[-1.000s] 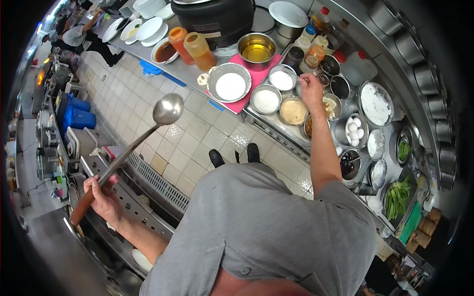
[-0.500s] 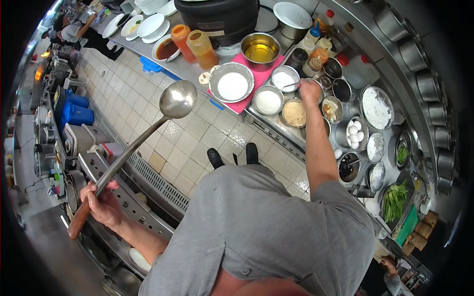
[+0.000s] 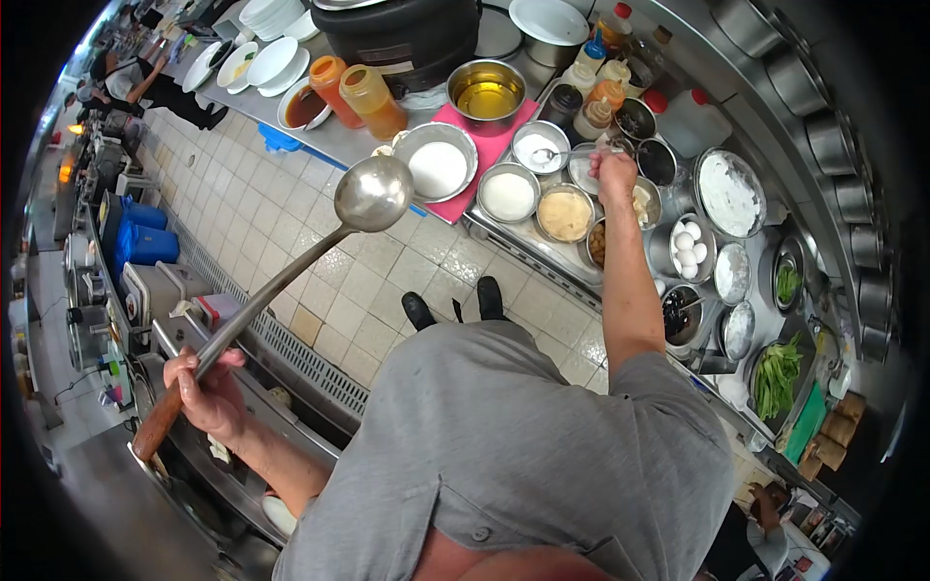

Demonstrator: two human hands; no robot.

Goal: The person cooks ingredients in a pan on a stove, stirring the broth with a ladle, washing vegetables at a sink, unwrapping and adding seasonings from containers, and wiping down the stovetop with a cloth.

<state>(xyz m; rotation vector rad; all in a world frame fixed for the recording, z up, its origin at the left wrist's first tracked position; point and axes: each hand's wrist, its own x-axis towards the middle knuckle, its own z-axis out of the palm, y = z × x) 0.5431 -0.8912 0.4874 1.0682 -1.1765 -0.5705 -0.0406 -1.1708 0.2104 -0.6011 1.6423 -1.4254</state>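
From here, the ladle [image 3: 373, 195] looks stiff, bowl-heavy, best gripped near its wooden handle [image 3: 158, 423], where the left hand [image 3: 211, 399] curls closed; the right hand [image 3: 616, 175] pinches a spoon [image 3: 545, 155].

On my feed I see a silver ladle [image 3: 373, 195] with a brown handle [image 3: 158, 423], a pink mat [image 3: 492, 148], white eggs [image 3: 688, 248], a plain grey shirt [image 3: 542, 426] and pale gridded tiles [image 3: 332, 262].

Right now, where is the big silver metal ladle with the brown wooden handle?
In the head view, the ladle is in the left hand, on the left side; its scoop shows beside the metal bowl of white stuff.
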